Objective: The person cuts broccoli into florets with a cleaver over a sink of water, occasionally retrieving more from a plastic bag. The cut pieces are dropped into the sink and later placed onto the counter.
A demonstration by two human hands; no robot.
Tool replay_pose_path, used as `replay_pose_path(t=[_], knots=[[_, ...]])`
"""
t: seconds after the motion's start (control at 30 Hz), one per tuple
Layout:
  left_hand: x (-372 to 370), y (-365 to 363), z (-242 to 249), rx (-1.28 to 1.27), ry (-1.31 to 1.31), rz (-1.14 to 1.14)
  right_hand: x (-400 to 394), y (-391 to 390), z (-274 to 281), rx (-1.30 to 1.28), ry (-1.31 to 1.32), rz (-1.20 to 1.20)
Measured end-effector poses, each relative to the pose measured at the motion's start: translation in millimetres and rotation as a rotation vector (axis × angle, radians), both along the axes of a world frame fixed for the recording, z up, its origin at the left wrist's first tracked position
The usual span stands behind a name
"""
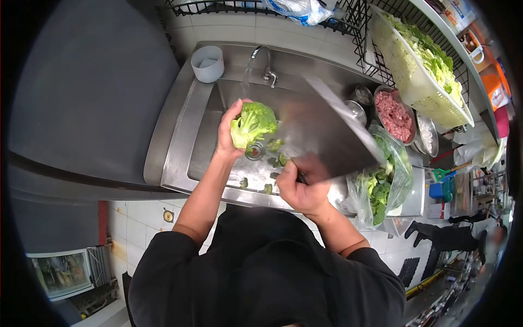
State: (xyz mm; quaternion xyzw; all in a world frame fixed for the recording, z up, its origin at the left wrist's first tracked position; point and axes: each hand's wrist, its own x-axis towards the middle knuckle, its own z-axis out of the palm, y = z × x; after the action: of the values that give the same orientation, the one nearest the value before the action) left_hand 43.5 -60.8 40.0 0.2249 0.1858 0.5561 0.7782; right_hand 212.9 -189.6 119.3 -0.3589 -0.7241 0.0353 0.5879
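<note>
Above the basin of a steel sink (210, 128), toward its left side, a head of broccoli (253, 124) is held clear of the bottom, its pale cut stems in view. The left hand (229, 131) is partly curled around its outer side, gripping it, with most of the fingers hidden behind. Just to the right is the blade of a broad cleaver (332, 128), blurred and tilted, and the right hand (305, 188) is closed around its handle near the front rim. Small florets (268, 188) lie scattered on the basin floor, some near the drain (254, 151). Behind the broccoli, water runs from a curved faucet (267, 62), and a white tub (207, 64) sits at the back left corner. Beyond the cleaver, on the right, are a bowl of pinkish chopped meat (394, 117), smaller metal bowls (362, 95) and an open clear plastic bag (400, 180) holding more green broccoli. Above these, a white perforated basket (419, 95) carries cut leafy greens (430, 60). Farther right, another person (463, 235) in dark clothes is well apart.
</note>
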Motion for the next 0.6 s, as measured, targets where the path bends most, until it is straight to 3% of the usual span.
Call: replay_pose_path(t=[0.27, 0.33, 0.43, 0.5, 0.53, 0.6], knots=[[12.2, -9.0, 1.0, 0.087, 0.097, 0.144, 1.0, 30.5, -42.2, -0.207, -0.275, -0.145], [6.7, -9.4, -3.6, 0.093, 0.133, 0.119, 5.0, 18.8, -27.0, -0.237, -0.14, -0.195], [8.9, -12.3, 8.7, 0.093, 0.105, 0.132, 5.1, 12.7, 12.7, 0.026, 0.006, -0.161], [11.3, -11.5, 15.8, 0.095, 0.179, 0.141, 8.4, 13.8, 12.1, 0.031, 0.032, -0.003], [13.1, -11.5, 21.0, 0.168, 0.244, 0.147, 6.7, 14.8, 17.7, 0.062, -0.075, -0.063], [16.2, -7.8, 22.4, 0.247, 0.309, 0.152, -1.5, 26.5, 10.0, -0.126, -0.257, -0.108]])
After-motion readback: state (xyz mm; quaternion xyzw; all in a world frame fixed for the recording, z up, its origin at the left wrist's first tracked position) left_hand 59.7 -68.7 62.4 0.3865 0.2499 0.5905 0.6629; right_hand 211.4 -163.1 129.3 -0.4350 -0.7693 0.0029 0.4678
